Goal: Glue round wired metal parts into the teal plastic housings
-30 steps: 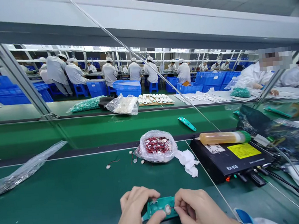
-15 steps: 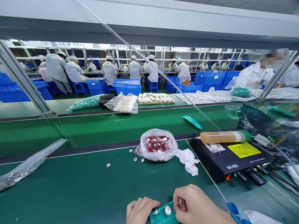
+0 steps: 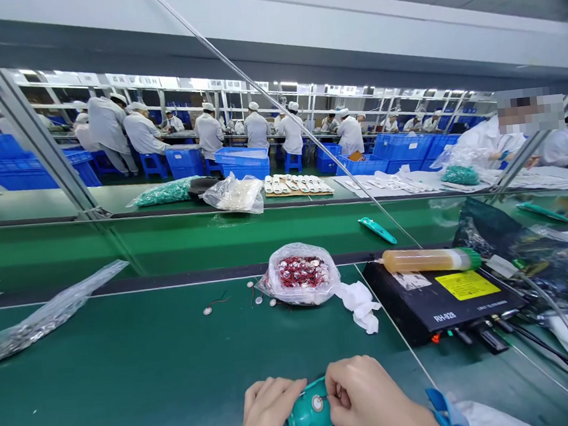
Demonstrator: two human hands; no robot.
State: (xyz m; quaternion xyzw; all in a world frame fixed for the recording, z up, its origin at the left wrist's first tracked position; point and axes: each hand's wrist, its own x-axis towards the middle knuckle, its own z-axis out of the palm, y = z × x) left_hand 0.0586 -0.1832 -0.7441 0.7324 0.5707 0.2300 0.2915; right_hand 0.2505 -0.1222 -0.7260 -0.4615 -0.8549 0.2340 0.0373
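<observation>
At the bottom of the view my left hand point(image 3: 266, 415) grips a teal plastic housing point(image 3: 308, 411) from its left side. A round metal disc point(image 3: 317, 403) sits on the housing's face. My right hand point(image 3: 369, 399) pinches the housing's right side, with its fingertips at the disc's edge, and a thin wire shows there. Part of the housing is hidden by my fingers. Ahead of my hands lie several loose metal discs with thin wires point(image 3: 237, 299), next to a clear plastic bag point(image 3: 300, 275) full of discs with red wires.
A black RH-928 bench unit point(image 3: 446, 301) with a syringe of amber paste point(image 3: 429, 260) on it stands to the right. A white cloth point(image 3: 359, 306) lies beside the bag. A green conveyor belt point(image 3: 166, 244) runs across ahead, carrying a teal housing point(image 3: 377, 231). Co-workers in white sit beyond.
The teal housing has turned in my hands and now sits more upright, with its left end hidden. My hands have drawn closer together. The teal housing on the belt has moved right.
</observation>
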